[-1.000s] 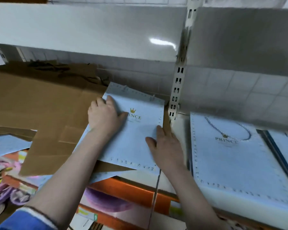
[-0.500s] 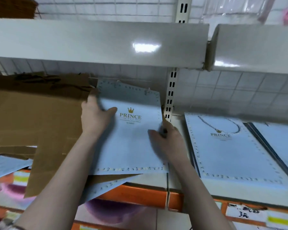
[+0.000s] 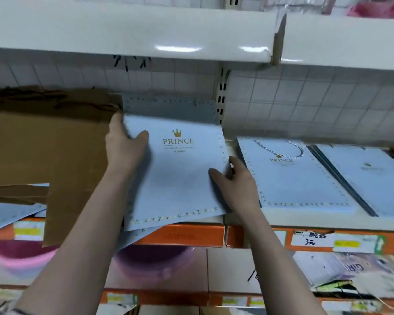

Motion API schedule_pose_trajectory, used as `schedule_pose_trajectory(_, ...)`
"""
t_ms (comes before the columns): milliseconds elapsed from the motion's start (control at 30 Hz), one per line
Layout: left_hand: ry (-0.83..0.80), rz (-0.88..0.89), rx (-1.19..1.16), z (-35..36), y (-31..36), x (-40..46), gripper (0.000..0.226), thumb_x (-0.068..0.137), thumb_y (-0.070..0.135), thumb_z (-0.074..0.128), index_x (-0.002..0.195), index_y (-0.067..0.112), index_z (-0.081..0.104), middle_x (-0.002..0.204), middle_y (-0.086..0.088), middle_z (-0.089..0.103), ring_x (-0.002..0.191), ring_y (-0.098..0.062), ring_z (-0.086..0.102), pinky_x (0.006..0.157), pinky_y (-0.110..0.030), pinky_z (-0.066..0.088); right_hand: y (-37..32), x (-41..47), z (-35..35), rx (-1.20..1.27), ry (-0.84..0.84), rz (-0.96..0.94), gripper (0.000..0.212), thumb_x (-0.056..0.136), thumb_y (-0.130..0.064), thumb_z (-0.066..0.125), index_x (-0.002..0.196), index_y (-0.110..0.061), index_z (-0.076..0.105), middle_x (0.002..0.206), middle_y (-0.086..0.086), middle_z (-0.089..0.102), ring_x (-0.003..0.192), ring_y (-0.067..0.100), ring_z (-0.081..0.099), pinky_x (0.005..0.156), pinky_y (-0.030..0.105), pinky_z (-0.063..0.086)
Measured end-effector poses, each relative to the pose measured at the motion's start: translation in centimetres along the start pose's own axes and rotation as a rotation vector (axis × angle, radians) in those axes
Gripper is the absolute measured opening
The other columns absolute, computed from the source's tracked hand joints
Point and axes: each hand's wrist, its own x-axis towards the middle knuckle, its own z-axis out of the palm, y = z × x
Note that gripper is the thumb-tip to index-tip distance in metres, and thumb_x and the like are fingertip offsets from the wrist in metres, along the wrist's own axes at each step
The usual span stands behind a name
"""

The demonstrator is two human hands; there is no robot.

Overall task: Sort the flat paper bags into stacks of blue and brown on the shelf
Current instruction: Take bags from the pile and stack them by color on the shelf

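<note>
A flat light-blue paper bag [image 3: 175, 176] printed PRINCE is lifted and tilted up off the shelf [image 3: 282, 222]. My left hand [image 3: 125, 146] grips its upper left edge, thumb on the face. My right hand [image 3: 233, 180] pinches its right edge lower down. Another blue bag [image 3: 143, 233] lies under it, sticking out over the shelf front. Brown flat bags [image 3: 46, 142] cover the left of the shelf. To the right lies a neat blue stack [image 3: 298, 178] with a rope handle on top, and a second blue stack [image 3: 369, 173] beyond it.
The upper shelf [image 3: 132, 32] hangs low over the bags. A slotted upright post [image 3: 222, 101] stands just behind the held bag. Orange price strips [image 3: 309, 239] line the shelf front. Pink and purple basins [image 3: 155, 258] sit below. More blue bags [image 3: 9, 212] poke out at the far left.
The blue bag has been raised from lying flat under both hands to tilted up and gripped at its edges. The view has shifted upward, showing more of the upper shelf.
</note>
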Motion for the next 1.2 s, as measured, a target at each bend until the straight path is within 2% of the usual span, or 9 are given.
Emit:
schedule_pose_trajectory(133,-0.036,-0.012,0.008,1.7,1.3,-2.1,0.064,0.067,0.034,0.057,0.127,0.016,0.047,0.127,-0.012,0.049,0.118,-0.028,0.046,0.092,-0.034,0.042,0.6,-0.8,-1.9,-0.100,0.034,-0.004,0.025,0.087,-0.035,0.059,0.099,-0.016,0.048,0.093,0.001,0.054,0.084,0.024,0.049,0.069,0.031,0.034)
schedule_pose_trajectory(200,-0.058,-0.031,0.048,3.2,2.2,-3.1,0.063,0.067,0.035,0.058,0.125,0.010,0.048,0.128,-0.015,0.045,0.113,-0.030,0.046,0.086,-0.034,0.040,1.3,-1.1,-3.5,-0.183,0.060,-0.008,0.027,0.088,-0.036,0.057,0.093,-0.016,0.039,0.090,0.005,0.049,0.079,0.026,0.042,0.065,0.032,0.030)
schedule_pose_trajectory(400,-0.137,0.019,0.203,10.3,4.9,-6.9,0.025,0.085,0.022,0.063,0.095,0.010,0.044,0.119,-0.022,0.046,0.087,-0.030,0.044,0.068,-0.032,0.035,5.0,-0.7,-10.9,-0.301,0.139,-0.008,0.042,0.091,-0.037,0.053,0.124,-0.011,0.046,0.111,0.009,0.051,0.095,0.033,0.052,0.068,0.031,0.032)
schedule_pose_trajectory(500,-0.145,0.036,0.226,15.2,6.5,-9.9,0.030,0.081,0.027,0.065,0.081,0.013,0.039,0.100,-0.019,0.045,0.097,-0.041,0.049,0.072,-0.037,0.040,8.0,-0.3,-15.9,-0.338,0.153,0.000,0.038,0.091,-0.036,0.053,0.117,-0.009,0.047,0.106,0.009,0.050,0.094,0.033,0.052,0.067,0.032,0.031)
schedule_pose_trajectory(567,-0.161,0.041,0.243,19.0,7.6,-12.1,0.035,0.073,0.035,0.063,0.084,0.011,0.041,0.099,-0.021,0.048,0.087,-0.037,0.048,0.070,-0.036,0.040,10.3,-0.1,-19.5,-0.360,0.165,0.028,0.036,0.091,-0.036,0.053,0.114,-0.010,0.048,0.105,0.009,0.048,0.094,0.033,0.053,0.069,0.033,0.033)
schedule_pose_trajectory(633,-0.167,0.062,0.273,22.7,8.6,-14.3,0.035,0.076,0.030,0.063,0.088,0.006,0.041,0.096,-0.016,0.043,0.079,-0.029,0.041,0.063,-0.032,0.034,12.7,0.4,-22.8,-0.379,0.172,0.042,0.034,0.091,-0.035,0.052,0.113,-0.010,0.049,0.103,0.008,0.047,0.090,0.034,0.053,0.068,0.032,0.033)
schedule_pose_trajectory(800,-0.179,0.099,0.310,30.4,10.4,-18.0,0.028,0.082,0.021,0.063,0.093,0.005,0.042,0.096,-0.010,0.037,0.087,-0.027,0.038,0.073,-0.030,0.030,17.5,1.6,-29.2,-0.412,0.189,0.061,0.030,0.092,-0.034,0.052,0.110,-0.011,0.050,0.097,0.003,0.041,0.076,0.025,0.043,0.066,0.030,0.031)
schedule_pose_trajectory(1000,-0.225,0.101,0.371,36.4,12.0,-20.3,0.033,0.083,0.023,0.062,0.102,0.002,0.046,0.105,-0.016,0.043,0.100,-0.029,0.040,0.079,-0.030,0.029,21.2,2.4,-34.1,-0.393,0.200,0.087,0.017,0.089,-0.027,0.052,0.087,-0.013,0.043,0.089,0.003,0.039,0.070,0.028,0.043,0.062,0.031,0.032)
schedule_pose_trajectory(1200,-0.275,0.130,0.408,40.8,12.7,-21.3,0.038,0.084,0.026,0.062,0.109,0.000,0.050,0.114,-0.020,0.049,0.110,-0.035,0.044,0.086,-0.035,0.034,24.0,3.3,-37.0,-0.401,0.198,0.149,0.016,0.089,-0.023,0.050,0.090,-0.007,0.047,0.087,0.004,0.039,0.074,0.028,0.041,0.065,0.031,0.032)
